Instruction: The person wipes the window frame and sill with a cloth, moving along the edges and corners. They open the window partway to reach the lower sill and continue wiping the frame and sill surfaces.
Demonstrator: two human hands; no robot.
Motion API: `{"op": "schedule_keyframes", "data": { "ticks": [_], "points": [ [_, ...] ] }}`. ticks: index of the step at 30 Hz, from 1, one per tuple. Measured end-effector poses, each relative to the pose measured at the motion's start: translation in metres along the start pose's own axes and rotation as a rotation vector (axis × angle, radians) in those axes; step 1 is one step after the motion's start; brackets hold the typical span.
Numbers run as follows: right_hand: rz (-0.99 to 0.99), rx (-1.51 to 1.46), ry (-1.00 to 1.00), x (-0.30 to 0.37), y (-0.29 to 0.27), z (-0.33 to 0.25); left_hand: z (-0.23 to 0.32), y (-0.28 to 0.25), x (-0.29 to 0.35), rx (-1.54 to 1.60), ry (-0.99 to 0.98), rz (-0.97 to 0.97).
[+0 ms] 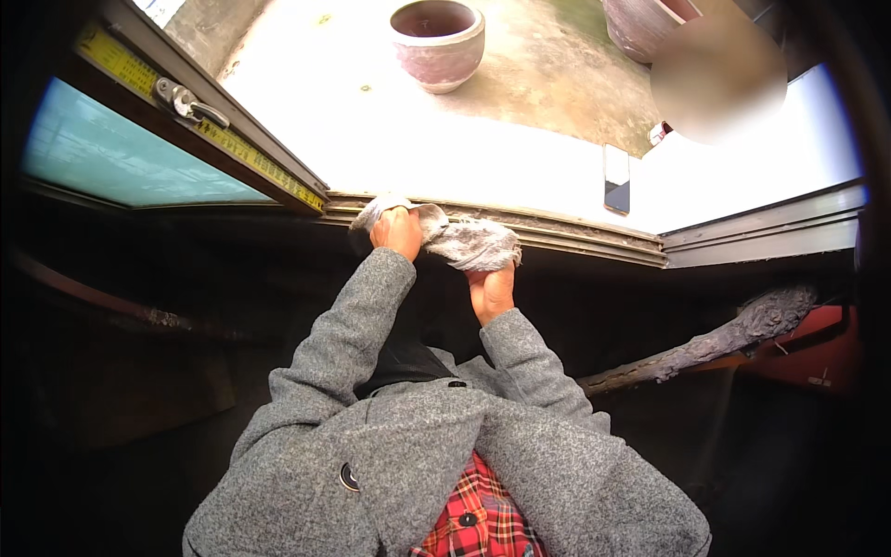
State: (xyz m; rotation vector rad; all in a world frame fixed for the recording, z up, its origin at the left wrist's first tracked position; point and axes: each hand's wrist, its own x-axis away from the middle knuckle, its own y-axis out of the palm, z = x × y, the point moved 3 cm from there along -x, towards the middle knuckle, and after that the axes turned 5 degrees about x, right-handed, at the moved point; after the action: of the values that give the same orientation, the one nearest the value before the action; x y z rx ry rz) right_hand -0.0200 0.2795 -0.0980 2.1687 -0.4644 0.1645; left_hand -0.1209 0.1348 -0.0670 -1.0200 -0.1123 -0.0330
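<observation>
A crumpled greyish-white cloth [475, 243] stretches between my two hands at the sliding window's bottom track [557, 229]. My left hand [397, 232] is closed on the cloth's left part, close against the track by the end of the sash frame. Lower and to the right, my right hand [491, 292] grips the cloth's other end, its fingers partly covered by the fabric. The cloth lies along the near edge of the track. Both grey sleeves reach up from the lower edge.
At left stands the window sash with a yellow printed strip [255, 165] and a metal latch [190, 102]. A phone [616, 179] lies on the bright sill. Beyond are two clay pots, one round [438, 46]. A rough wooden branch [705, 342] slants at right beside a red object [821, 357].
</observation>
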Motion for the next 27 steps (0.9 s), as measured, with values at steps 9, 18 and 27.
{"op": "schedule_keyframes", "data": {
  "ticks": [9, 18, 27],
  "points": [
    [0.090, 0.077, 0.014, 0.005, -0.046, -0.052, 0.057, 0.041, 0.022, 0.065, 0.018, -0.028],
    [0.194, 0.020, -0.110, 0.009, -0.081, -0.106, 0.110, 0.081, 0.046, 0.087, 0.086, -0.089],
    [0.282, 0.009, -0.288, 0.003, -0.128, -0.134, 0.136, 0.109, 0.056, 0.185, 0.217, -0.153]
  ]
}}
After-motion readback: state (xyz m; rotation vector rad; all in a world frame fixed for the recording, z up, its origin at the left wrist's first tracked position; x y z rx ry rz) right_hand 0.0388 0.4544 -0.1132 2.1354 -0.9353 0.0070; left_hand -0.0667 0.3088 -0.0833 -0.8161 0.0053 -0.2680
